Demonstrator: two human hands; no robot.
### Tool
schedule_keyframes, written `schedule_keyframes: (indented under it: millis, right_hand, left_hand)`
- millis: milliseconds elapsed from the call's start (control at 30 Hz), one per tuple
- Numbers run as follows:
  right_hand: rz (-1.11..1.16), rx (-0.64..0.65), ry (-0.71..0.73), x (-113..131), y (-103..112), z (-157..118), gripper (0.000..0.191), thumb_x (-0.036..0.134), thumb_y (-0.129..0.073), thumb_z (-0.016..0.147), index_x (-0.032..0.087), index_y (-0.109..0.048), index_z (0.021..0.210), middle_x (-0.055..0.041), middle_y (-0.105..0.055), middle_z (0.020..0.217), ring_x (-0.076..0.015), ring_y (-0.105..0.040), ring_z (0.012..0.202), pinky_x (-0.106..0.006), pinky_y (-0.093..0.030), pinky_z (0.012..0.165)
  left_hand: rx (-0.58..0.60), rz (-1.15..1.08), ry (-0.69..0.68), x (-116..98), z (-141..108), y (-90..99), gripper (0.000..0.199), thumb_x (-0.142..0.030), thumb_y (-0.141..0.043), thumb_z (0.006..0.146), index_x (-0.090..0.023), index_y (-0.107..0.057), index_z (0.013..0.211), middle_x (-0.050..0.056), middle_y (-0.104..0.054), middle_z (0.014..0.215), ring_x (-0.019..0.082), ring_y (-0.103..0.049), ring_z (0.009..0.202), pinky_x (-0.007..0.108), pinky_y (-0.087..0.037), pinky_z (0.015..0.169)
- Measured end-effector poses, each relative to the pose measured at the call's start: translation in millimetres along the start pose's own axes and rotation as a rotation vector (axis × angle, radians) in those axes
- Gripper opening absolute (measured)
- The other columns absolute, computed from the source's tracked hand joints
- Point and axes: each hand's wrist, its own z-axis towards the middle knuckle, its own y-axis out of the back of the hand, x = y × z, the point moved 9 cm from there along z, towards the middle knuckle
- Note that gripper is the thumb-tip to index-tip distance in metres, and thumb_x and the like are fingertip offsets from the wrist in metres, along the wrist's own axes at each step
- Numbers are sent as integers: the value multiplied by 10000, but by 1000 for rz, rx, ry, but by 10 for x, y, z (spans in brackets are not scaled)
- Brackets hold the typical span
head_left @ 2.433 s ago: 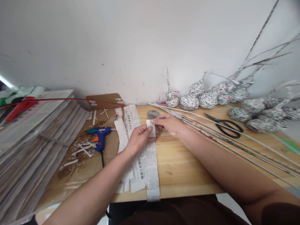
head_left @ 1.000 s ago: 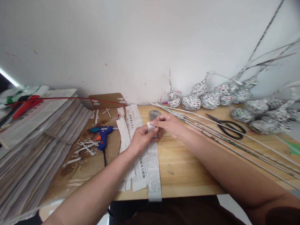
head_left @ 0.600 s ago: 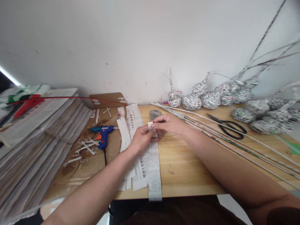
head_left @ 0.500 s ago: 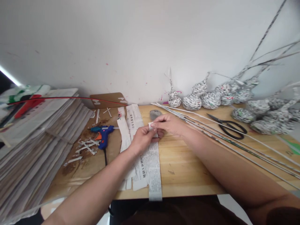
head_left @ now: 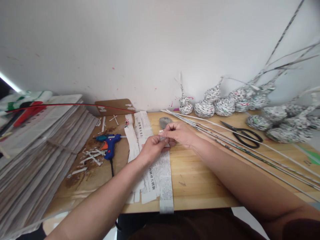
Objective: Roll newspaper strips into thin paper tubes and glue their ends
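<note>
A long newspaper strip (head_left: pixel 166 181) runs from between my hands down over the table's front edge. My left hand (head_left: pixel 153 148) pinches its far end between thumb and fingers. Close against it, my right hand (head_left: pixel 178 132) grips the same end at the tip, with the fingers partly hiding the paper. More newspaper strips (head_left: pixel 145 125) lie flat to the left, partly under my left forearm. Just beyond my hands sits a grey stone-like lump (head_left: pixel 165 122).
A blue glue gun (head_left: pixel 111 146) lies on stained cardboard with white glue scraps (head_left: pixel 93 156). Stacked newspapers (head_left: pixel 47 150) stand left. Rolled paper rods (head_left: pixel 225 143) and black scissors (head_left: pixel 246 136) lie right. Woven gourd shapes (head_left: pixel 225 106) line the wall (head_left: pixel 140 50).
My right fingers have curled slightly more over the strip's far end, so less of it shows. The strip's near end has shifted slightly right. Both hands stay nearly in place.
</note>
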Motion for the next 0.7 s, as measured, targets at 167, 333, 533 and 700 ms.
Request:
schedule_keyframes:
  millis: [167, 333, 533, 700]
  right_hand:
    - [-5, -2, 9, -2, -4, -1, 394, 429, -821, 588, 172, -528, 641, 57, -505, 458, -71, -434, 337, -192, -343, 310]
    - [-16, -22, 19, -5, 23, 3, 389, 431, -818, 596, 178, -525, 628, 58, -489, 435, -75, -439, 340, -187, -314, 303]
    - [21, -19, 31, 13, 27, 9, 395, 419, -825, 588, 177, -515, 617, 68, -470, 418, -64, -400, 341, -185, -282, 305]
    - [21, -13, 19, -11, 6, 8, 403, 430, -826, 576, 169, -524, 630, 60, -502, 464, -66, -427, 361, -187, -311, 320]
  left_hand:
    - [-7, -25, 20, 12, -5, 0, 328, -400, -706, 740, -120, -703, 911, 106, -720, 897, 193, -663, 886, 333, -522, 810]
    - [14, -42, 62, 75, -12, -28, 296, -353, -723, 733, -113, -688, 902, 92, -709, 848, 176, -663, 845, 327, -539, 787]
    - [37, -57, 78, 117, -18, -54, 303, -347, -714, 747, -109, -677, 930, 107, -709, 863, 177, -677, 796, 330, -556, 750]
    - [11, -14, 45, 85, -19, -35, 365, -441, -686, 760, -105, -698, 902, 116, -710, 849, 183, -672, 804, 329, -556, 745]
